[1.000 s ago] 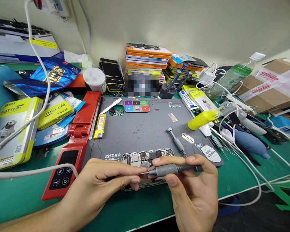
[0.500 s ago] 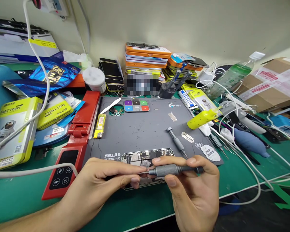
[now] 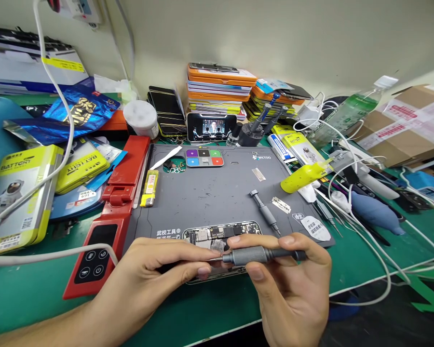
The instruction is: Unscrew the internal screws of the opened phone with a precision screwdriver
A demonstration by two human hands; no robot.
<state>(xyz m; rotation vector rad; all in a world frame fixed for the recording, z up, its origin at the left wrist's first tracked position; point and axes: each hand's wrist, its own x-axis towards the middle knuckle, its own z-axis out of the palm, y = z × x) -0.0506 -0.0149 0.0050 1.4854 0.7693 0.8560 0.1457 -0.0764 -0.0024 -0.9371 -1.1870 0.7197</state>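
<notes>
Screwdriver [image 3: 255,254], held level in the right hand's [image 3: 292,289] grip, may slip if the left hand's [image 3: 148,274] pinch at nine o'clock on its tip loosens over the opened phone [image 3: 217,237].

Two hands, left hand [image 3: 144,274] and right hand [image 3: 292,289]; two grey screwdrivers [image 3: 260,254] [image 3: 264,212] (one lying mid-frame); one opened phone [image 3: 217,236]; one yellow lighter [image 3: 150,188]; one red tool [image 3: 108,226] lower left.

opened phone [image 3: 217,237] on mat [image 3: 217,193] | heater [image 3: 108,217] left of mat | phone stacks [image 3: 220,86] behind mat
</notes>
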